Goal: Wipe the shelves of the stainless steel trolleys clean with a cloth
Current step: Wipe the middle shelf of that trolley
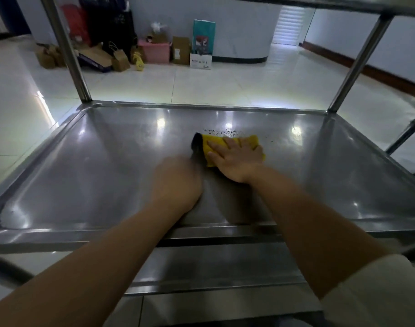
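Stainless steel shelf (107, 166) of the trolley fills the view, a rimmed tray seen from its near edge, with ceiling lights reflected on it. Yellow cloth (227, 143) is laid folded on the shelf, right of centre toward the far side; a dark part of it shows at its left end. Right hand (234, 159) is pressed flat on the cloth, fingers straight and spread, pointing left and away, nothing gripped. Water droplets (222, 132) are seen on the steel just beyond the cloth, with a few more specks to its right. Left hand (176, 182) is blurred, held low over the shelf just left of the cloth; its fingers cannot be made out, so its grip cannot be told. A pale sleeve (376, 293) is seen on the right forearm at the lower right. Two upright posts (67, 50) rise from the far corners to an upper shelf (343, 3). A lower shelf (213, 267) is visible beneath the near rim. Beyond the trolley, cardboard boxes (180, 49), paper bags (120, 60) and a pink box (155, 51) are stacked on a pale tiled floor (225, 81) against the wall.
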The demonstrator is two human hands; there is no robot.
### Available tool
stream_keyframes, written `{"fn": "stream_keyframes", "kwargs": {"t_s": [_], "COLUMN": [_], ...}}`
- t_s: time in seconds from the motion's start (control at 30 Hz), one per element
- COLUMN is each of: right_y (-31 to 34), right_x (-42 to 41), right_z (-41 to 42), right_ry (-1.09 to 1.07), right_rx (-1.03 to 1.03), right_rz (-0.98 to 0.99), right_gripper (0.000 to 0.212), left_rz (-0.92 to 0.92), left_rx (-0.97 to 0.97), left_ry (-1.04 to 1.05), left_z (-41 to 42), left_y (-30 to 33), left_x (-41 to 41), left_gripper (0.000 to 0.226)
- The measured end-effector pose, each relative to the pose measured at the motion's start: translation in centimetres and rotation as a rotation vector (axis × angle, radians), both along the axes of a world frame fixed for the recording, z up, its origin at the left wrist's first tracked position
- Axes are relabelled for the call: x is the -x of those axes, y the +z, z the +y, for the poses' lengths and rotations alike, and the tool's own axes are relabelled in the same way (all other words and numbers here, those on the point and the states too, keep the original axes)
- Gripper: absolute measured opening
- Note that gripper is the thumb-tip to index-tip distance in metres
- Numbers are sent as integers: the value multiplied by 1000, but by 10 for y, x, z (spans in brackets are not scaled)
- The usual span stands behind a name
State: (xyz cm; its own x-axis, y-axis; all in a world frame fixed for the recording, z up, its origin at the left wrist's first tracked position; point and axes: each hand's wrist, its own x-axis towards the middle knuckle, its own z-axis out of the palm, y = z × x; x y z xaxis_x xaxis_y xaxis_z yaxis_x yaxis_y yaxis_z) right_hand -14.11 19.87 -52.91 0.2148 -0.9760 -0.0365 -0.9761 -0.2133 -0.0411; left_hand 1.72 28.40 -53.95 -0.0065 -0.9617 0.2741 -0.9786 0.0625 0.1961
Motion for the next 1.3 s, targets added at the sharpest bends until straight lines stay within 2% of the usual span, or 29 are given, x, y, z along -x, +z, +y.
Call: {"fn": "stream_keyframes", "kwargs": {"t_s": [0.13, 0.27, 0.5, 0.6, 0.7, 0.8, 0.87, 0.93, 1.03, 1.17, 1.3], "right_y": [-1, -1, 6, 4, 1, -2, -4, -3, -1, 1, 3], "right_x": [-40, -33, 83, 104, 89, 80, 90, 115, 170, 232, 207], "right_z": [-40, -71, -84, -66, -36, -3, 18, 35, 55, 85, 93], "right_ry": [94, 109, -142, -231, -173, -12, 78, 80, -43, -383, -592], "right_rx": [26, 48, 123, 106, 74, 60, 50, 59, 126, 171, 190], "right_rz": [-73, -76, -18, -53, -60, -40, -60, -94, -89, -95, -54], "right_gripper": [55, 58, 58, 55, 54, 53, 52, 53, 57, 51, 45], "left_rz": [-26, -15, 11, -23, -42, -66, -94, -119, -157, -222, -167], "left_rx": [12, 2, 21, 17, 1, -69, -151, -186, -207, -317, -329], "left_ry": [17, 3, -10, -12, -8, -26, -40, -48, -57, -70, -99], "left_z": [-2, -7, -10, -13, -15, -18, -20, -22, -24, -27, -21], "left_y": [-3, -6, -6, -7, -8, -9, -10, -10, -5, 7, 16], "left_x": [-1, -5, -7, -4, -4, -7, -9, -9, -8, -1, 30], "left_gripper": [44, 45, 44, 46, 52, 60, 65, 68, 69, 67, 48]}}
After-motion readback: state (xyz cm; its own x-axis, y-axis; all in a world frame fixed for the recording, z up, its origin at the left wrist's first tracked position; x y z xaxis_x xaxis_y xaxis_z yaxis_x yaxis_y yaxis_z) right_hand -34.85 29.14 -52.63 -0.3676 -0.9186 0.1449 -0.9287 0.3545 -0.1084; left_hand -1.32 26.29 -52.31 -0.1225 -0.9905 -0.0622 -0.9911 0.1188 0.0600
